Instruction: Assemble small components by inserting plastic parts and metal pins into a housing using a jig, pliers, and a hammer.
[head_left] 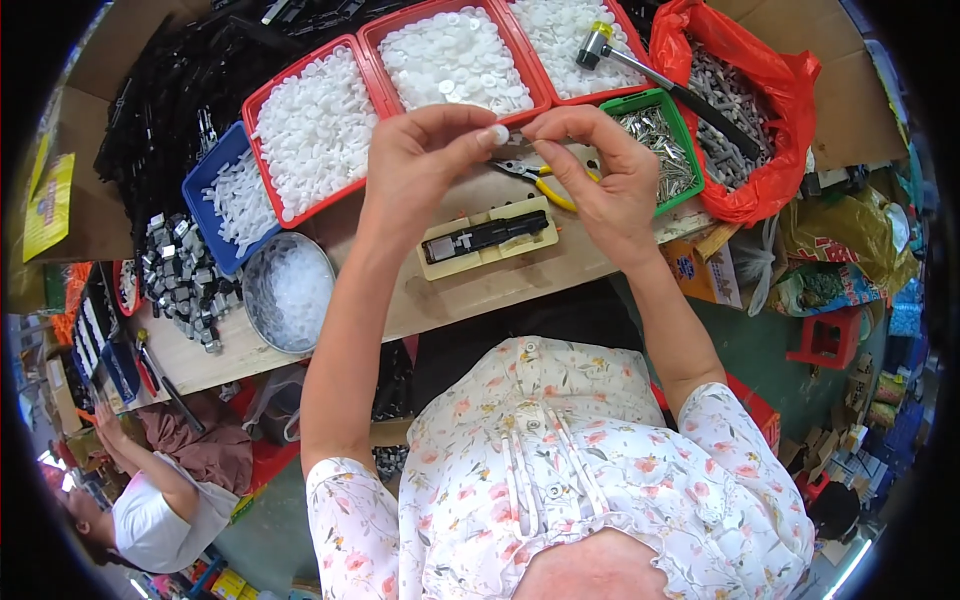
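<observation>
My left hand [418, 165] pinches a small round white plastic piece [500, 134] between thumb and fingers. Close beside it on the right, my right hand [605, 185] also has thumb and forefinger together; what is between them, if anything, is too small to tell. Both hands are raised over the bench, in front of the red tray of white round pieces [455, 55]. Below and between my forearms lies a cream holder [440, 268] with a long black part [490, 237] set in it. Yellow-handled pliers [555, 192] lie behind the holder, partly covered by my right hand.
More red trays of white pieces [315, 130] flank the middle one. A hammer [690, 98] rests across the right tray and a red bag [775, 195] of grey parts. A green tray [690, 165] holds metal pins. At left are a blue tray [222, 262], metal pieces and a round bowl [262, 335].
</observation>
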